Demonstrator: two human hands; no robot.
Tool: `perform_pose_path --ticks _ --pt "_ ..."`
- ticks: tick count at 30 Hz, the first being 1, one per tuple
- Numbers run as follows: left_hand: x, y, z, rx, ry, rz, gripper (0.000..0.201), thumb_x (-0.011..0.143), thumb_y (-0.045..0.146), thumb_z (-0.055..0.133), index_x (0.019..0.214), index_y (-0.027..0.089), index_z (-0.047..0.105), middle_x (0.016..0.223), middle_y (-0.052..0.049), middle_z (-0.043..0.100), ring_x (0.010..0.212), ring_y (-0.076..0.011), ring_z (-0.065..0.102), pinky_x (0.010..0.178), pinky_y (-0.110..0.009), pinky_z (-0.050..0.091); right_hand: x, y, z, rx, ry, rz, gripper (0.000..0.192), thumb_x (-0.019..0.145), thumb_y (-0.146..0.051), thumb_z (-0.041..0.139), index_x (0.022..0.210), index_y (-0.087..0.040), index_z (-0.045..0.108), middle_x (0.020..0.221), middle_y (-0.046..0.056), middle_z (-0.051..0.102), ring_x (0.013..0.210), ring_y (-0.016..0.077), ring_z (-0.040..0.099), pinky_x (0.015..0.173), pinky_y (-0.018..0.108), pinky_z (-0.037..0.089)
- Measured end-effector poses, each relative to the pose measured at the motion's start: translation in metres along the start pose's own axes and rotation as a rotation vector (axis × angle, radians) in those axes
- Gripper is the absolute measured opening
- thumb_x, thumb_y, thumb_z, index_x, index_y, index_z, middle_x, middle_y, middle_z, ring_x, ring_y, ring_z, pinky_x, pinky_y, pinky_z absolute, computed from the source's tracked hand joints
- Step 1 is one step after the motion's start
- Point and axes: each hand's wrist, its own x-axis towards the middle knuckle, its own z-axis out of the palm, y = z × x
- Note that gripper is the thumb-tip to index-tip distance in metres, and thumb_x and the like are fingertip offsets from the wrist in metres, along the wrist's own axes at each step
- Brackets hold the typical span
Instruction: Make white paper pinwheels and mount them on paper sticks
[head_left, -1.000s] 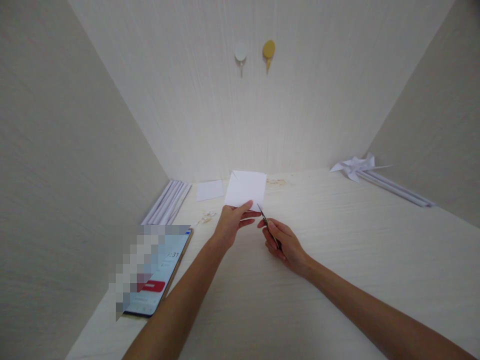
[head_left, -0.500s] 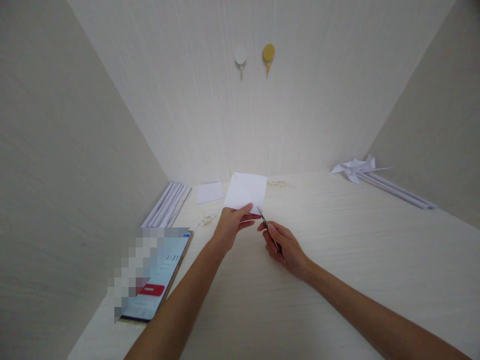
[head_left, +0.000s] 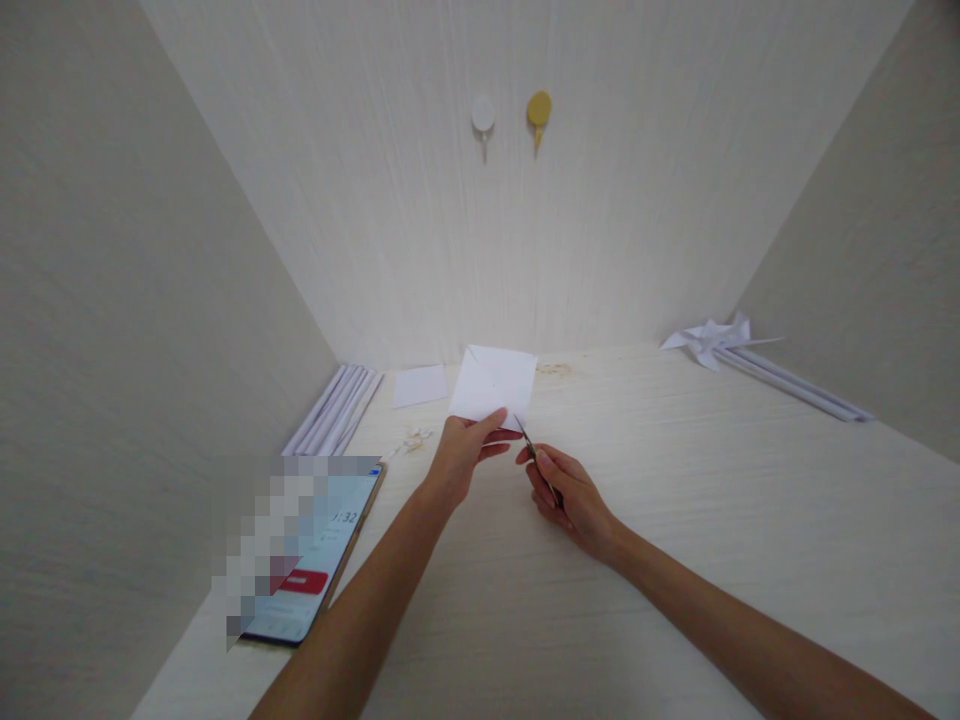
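The left hand (head_left: 461,455) is pinching the near edge of a square white paper sheet (head_left: 493,382), with the thumb on top and the other fingers underneath. The sheet is being held above the pale wooden desk (head_left: 675,520), near the back wall and roughly at the centre of the desk's width.

The right hand (head_left: 566,490) is gripping a small pair of scissors (head_left: 529,445), closed around the handles. The dark blades are pointing up and to the left, and the tips are meeting the sheet's near right corner, just beside the left thumb. Whether the blades are parted or closed is too small to tell.

A smartphone (head_left: 315,555) is lying on the desk by the left forearm, its screen lit and showing a red button. Behind it, a bundle of white paper sticks (head_left: 334,405) is lying along the left wall. A smaller white paper piece (head_left: 420,385) is lying flat just left of the held sheet, and small pale scraps (head_left: 412,437) are lying near the left hand.

A white paper pinwheel (head_left: 712,338) on long sticks is lying at the far right of the desk. Two hooks, one white (head_left: 483,115) and one yellow (head_left: 538,108), are hanging on the back wall.
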Motion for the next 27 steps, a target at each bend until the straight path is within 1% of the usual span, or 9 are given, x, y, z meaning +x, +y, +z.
perform_pose_path --ticks 4,8,10,14,18,22,27 --pt "-0.0004 -0.0005 0.0013 0.005 0.008 0.018 0.010 0.064 0.019 0.063 0.067 0.009 0.062 0.063 -0.006 0.066 0.058 -0.0131 0.062 0.053 -0.021 0.046 0.0003 0.0009 -0.0006 0.002 0.001 -0.013 0.027 0.073 -0.044 0.051 0.075 -0.017 0.047 0.039 -0.012 0.032 0.027 0.0009 0.019 0.027 0.017 0.008" --pt "0.0001 -0.0010 0.0025 0.025 0.017 0.090 0.010 0.064 0.019 0.063 0.066 0.009 0.063 0.063 -0.005 0.066 0.056 -0.0122 0.061 0.053 -0.020 0.048 0.0009 0.0014 -0.0005 0.004 0.007 -0.012 0.028 0.072 -0.045 0.051 0.075 -0.017 0.047 0.039 -0.012 0.032 0.026 0.0006 0.018 0.027 0.016 0.008" --pt "0.0013 -0.0014 0.0021 0.050 0.003 0.105 0.014 0.065 0.021 0.062 0.062 0.008 0.064 0.060 -0.006 0.066 0.055 -0.0125 0.062 0.053 -0.021 0.048 0.0011 0.0013 -0.0006 0.005 0.010 -0.012 0.028 0.072 -0.045 0.052 0.075 -0.017 0.048 0.039 -0.012 0.031 0.026 0.0005 0.018 0.026 0.016 0.009" --pt "0.0041 -0.0026 0.0005 0.052 0.001 0.109 0.024 0.065 0.027 0.062 0.055 0.006 0.063 0.055 -0.009 0.065 0.055 -0.0138 0.062 0.057 -0.023 0.050 0.0012 0.0014 -0.0010 0.006 0.004 -0.016 0.028 0.072 -0.045 0.052 0.075 -0.017 0.048 0.039 -0.012 0.031 0.026 0.0004 0.018 0.026 0.016 0.009" --pt "0.0040 -0.0035 0.0007 0.021 0.020 0.103 0.021 0.064 0.025 0.064 0.056 0.005 0.064 0.058 -0.010 0.066 0.056 -0.0139 0.062 0.061 -0.024 0.051 0.0014 0.0020 -0.0013 0.005 -0.001 -0.024 0.028 0.073 -0.045 0.051 0.076 -0.017 0.048 0.038 -0.012 0.031 0.026 0.0005 0.019 0.026 0.016 0.009" --pt "0.0032 -0.0043 0.0015 -0.002 0.017 0.098 0.020 0.065 0.023 0.062 0.058 0.005 0.064 0.057 -0.009 0.066 0.054 -0.0130 0.062 0.058 -0.022 0.051 0.0021 0.0029 -0.0014 0.000 0.003 -0.022 0.029 0.073 -0.045 0.051 0.075 -0.017 0.048 0.038 -0.012 0.031 0.026 0.0004 0.018 0.027 0.016 0.009" --pt "0.0044 -0.0052 0.0002 -0.007 0.008 0.108 0.022 0.065 0.025 0.063 0.059 0.004 0.064 0.056 -0.009 0.066 0.054 -0.0138 0.062 0.058 -0.022 0.051 0.0015 0.0037 -0.0012 0.004 0.010 -0.017 0.031 0.071 -0.047 0.052 0.075 -0.017 0.047 0.038 -0.012 0.030 0.026 0.0005 0.018 0.026 0.015 0.009"
